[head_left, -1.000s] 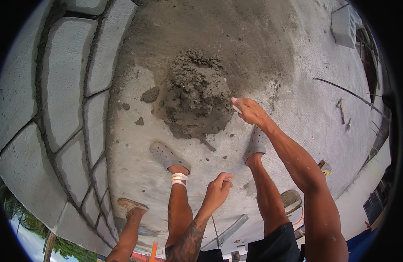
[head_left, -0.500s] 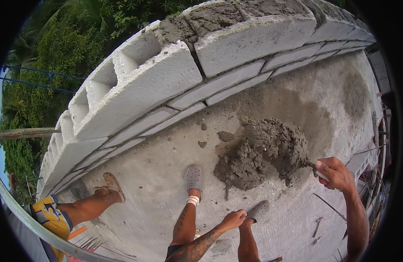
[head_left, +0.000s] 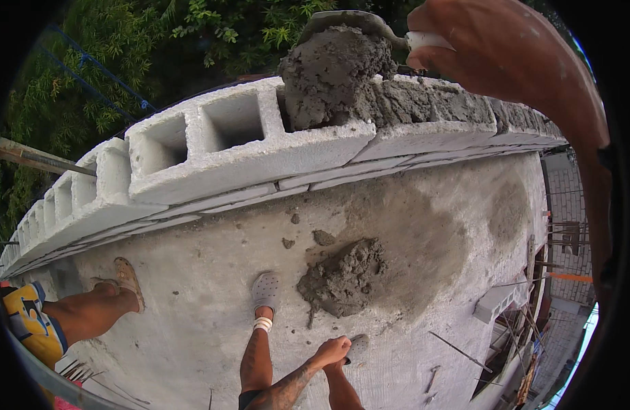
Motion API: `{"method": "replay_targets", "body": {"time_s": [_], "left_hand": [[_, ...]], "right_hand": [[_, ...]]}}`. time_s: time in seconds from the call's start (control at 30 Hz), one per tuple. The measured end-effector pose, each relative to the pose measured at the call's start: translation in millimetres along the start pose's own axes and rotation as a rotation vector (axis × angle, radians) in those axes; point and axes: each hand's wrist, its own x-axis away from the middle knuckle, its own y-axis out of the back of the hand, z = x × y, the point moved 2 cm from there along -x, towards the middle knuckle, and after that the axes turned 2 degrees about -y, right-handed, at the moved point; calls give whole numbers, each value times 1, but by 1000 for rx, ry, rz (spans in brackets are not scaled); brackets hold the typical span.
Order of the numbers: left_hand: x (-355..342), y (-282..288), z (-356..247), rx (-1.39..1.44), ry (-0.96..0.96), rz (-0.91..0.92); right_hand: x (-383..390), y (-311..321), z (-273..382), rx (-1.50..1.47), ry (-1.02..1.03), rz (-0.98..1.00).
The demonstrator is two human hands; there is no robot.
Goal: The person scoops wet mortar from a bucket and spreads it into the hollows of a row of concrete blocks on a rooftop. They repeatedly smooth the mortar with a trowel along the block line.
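Observation:
My right hand (head_left: 458, 44) grips the pale handle of a trowel (head_left: 348, 19), raised over the top of a concrete block wall (head_left: 260, 164). The trowel's blade is tilted, and a thick lump of wet mortar (head_left: 332, 72) clings below it, touching the block tops and partly covering a block's hollow. Low down by my knee and foot, my left hand (head_left: 331, 352) is closed with its fingers curled, and nothing shows in it. On the floor in front of my feet sits a mortar heap (head_left: 346, 277).
Another person's leg and sandal (head_left: 127, 283) are at the left, behind a curved metal bar (head_left: 76, 393). A wooden pole (head_left: 38, 157) meets the wall. A loose block (head_left: 499, 301), thin rods (head_left: 458, 350) and a hammer-like tool (head_left: 432, 379) lie to the right.
My right hand has lifted the trowel from the floor heap up to the wall top, bringing a lump of mortar. The heap is smaller. The view has shifted toward the wall.

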Motion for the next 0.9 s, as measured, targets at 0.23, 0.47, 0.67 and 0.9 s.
{"method": "replay_targets", "body": {"time_s": [0.23, 0.47, 0.67, 0.9], "left_hand": [[10, 24, -5, 58, -28, -72], [5, 44, -11, 84, -77, -70], [8, 50, -7, 49, -14, -57], [0, 41, -17, 33, 21, -21]], "right_hand": [[63, -36, -31, -441, -301, -115], [107, -126, 100, -1107, -528, 1], [116, -38, 24, -674, -170, 17], [50, -20, 40, -298, -106, 398]]}}
